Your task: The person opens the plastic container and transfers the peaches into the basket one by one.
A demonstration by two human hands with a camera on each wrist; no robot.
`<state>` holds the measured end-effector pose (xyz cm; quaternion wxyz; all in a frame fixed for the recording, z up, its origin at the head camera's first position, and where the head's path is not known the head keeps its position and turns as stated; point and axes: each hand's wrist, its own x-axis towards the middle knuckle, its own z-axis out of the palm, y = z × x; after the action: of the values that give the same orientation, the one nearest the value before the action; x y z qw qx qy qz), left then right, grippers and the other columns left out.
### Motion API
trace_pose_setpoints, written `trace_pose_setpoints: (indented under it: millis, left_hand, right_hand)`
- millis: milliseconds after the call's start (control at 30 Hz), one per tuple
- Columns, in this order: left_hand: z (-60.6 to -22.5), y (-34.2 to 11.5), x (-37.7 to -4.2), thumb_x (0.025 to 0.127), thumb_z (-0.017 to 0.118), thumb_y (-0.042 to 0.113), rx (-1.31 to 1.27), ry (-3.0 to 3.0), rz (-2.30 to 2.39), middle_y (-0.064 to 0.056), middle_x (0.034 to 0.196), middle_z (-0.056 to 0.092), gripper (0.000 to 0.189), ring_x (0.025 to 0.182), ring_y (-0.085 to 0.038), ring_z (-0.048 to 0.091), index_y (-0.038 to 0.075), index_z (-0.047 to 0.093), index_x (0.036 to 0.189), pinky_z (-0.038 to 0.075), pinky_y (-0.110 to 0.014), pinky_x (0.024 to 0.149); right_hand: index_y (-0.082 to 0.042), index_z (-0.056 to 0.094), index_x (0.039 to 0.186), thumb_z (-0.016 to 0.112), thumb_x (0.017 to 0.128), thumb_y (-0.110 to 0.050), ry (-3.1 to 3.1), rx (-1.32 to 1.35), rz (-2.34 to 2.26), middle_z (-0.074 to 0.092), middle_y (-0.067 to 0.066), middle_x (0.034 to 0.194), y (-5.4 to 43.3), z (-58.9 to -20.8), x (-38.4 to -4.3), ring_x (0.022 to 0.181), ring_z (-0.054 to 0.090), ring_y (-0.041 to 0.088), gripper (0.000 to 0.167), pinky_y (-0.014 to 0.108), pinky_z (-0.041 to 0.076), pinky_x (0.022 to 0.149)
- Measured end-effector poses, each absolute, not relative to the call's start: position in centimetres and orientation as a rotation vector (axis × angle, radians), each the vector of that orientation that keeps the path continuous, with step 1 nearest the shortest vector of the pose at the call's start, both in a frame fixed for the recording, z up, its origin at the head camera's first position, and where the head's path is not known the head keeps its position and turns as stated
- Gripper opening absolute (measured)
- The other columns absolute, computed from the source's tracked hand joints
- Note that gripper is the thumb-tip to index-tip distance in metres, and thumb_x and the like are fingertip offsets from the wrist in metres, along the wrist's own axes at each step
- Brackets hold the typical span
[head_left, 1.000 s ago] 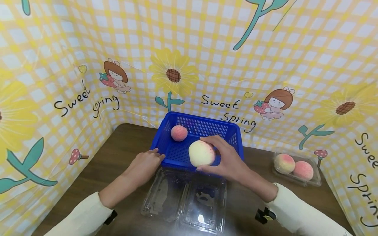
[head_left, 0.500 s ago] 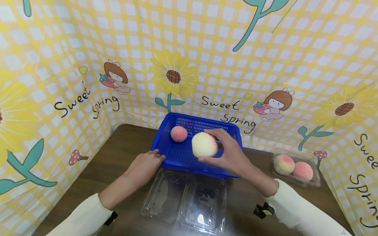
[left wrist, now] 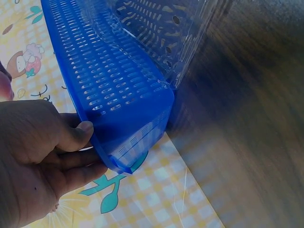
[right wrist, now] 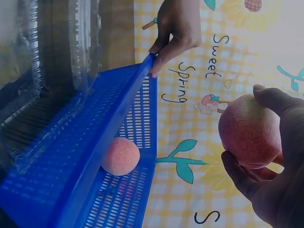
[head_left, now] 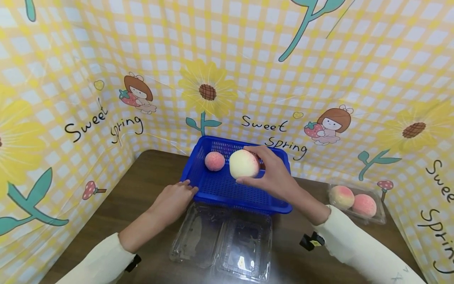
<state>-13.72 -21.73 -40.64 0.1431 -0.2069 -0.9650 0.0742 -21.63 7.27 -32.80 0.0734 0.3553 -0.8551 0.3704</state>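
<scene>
My right hand (head_left: 274,171) grips a pale peach (head_left: 244,164) with a pink-red blush, holding it over the blue plastic basket (head_left: 227,201). In the right wrist view the same peach (right wrist: 250,131) sits between thumb and fingers. A smaller-looking pink peach (head_left: 214,161) lies in the basket's back left part. At the basket's near left corner, my left hand (head_left: 173,201) pinches the rim, thumb on one side and fingers on the other, as the left wrist view shows with the hand (left wrist: 42,156) at the basket wall (left wrist: 123,114).
An opened clear plastic clamshell box (head_left: 221,244) lies on the dark wooden table (head_left: 142,173), against the basket's near side. Farther right stands a clear box (head_left: 379,217) with two peaches inside. A yellow checked cloth (head_left: 248,79) covers the walls around.
My right hand has lifted the peach away from the basket's front side, toward its back. My left hand has stayed at the rim.
</scene>
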Motion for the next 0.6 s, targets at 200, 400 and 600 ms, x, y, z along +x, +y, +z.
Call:
trace_pose_setpoints:
  millis: [200,400,600]
  left_hand:
    - [-40.6,-21.7,-13.7,0.088,0.071,-0.005,-0.591,-2.791,0.229,-0.01,0.109,0.079,0.028,0.116,-0.028,0.072,0.008,0.078,0.112,0.064,-0.042,0.083]
    - [-40.7,-21.7,-13.8,0.088,0.071,-0.005,-0.592,-2.788,0.227,-0.011,0.109,0.079,0.028,0.115,-0.028,0.072,0.008,0.078,0.112,0.064,-0.042,0.084]
    - [-40.7,-21.7,-13.8,0.088,0.07,-0.005,-0.593,-2.787,0.22,-0.01,0.108,0.079,0.028,0.116,-0.028,0.072,0.008,0.078,0.111,0.064,-0.043,0.084]
  right_hand:
    - [-0.019,0.053,0.146,0.09,0.077,-0.039,-2.614,1.022,1.129,0.059,0.006,0.135,6.8,-32.7,-22.7,0.111,0.064,0.023,0.081,0.039,0.062,0.085]
    - [-0.017,0.053,0.145,0.089,0.078,-0.041,-2.638,0.998,1.146,0.059,0.007,0.133,6.4,-32.7,-23.6,0.107,0.065,0.023,0.079,0.038,0.062,0.081]
    - [-0.017,0.054,0.143,0.089,0.078,-0.04,-2.655,0.975,1.157,0.06,0.005,0.129,6.0,-33.1,-24.6,0.104,0.064,0.022,0.078,0.039,0.061,0.081]
